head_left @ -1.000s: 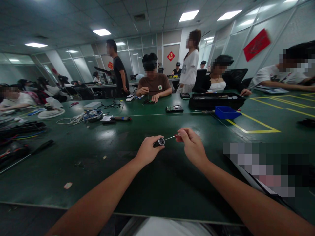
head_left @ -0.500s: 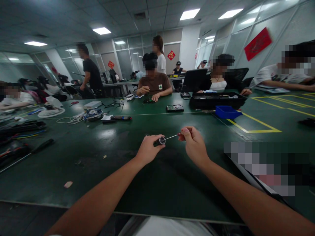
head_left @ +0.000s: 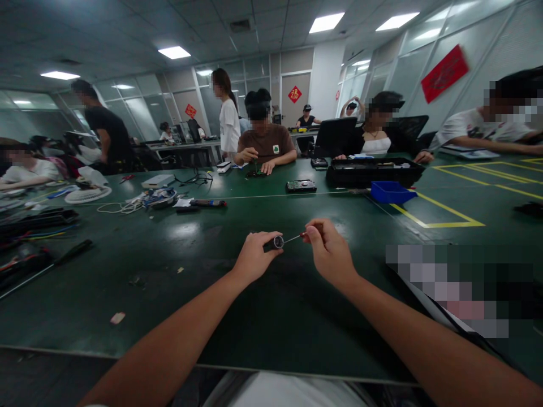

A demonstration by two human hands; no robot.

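My left hand [head_left: 258,254] is closed around a small dark cylinder [head_left: 278,242] with a round, silver-rimmed end that faces right and towards me. Its exact kind I cannot make out. In my right hand [head_left: 330,244] a thin screwdriver [head_left: 292,239] is pinched by its reddish handle. The metal shaft points left, and its tip is at or very near the rimmed end; contact cannot be made out. Both hands are above the green table [head_left: 263,328].
Ahead lie a hard drive [head_left: 301,185], a blue bin [head_left: 392,193] and a black tray [head_left: 375,174]. Cables [head_left: 155,198] and a long screwdriver [head_left: 74,252] are to the left. A person in brown [head_left: 268,144] works opposite. A blurred-out item [head_left: 458,294] lies at right.
My right hand has shifted slightly left, bringing the screwdriver closer to the cylinder. The cylinder's end has turned a little. Two people standing in the background have moved left.
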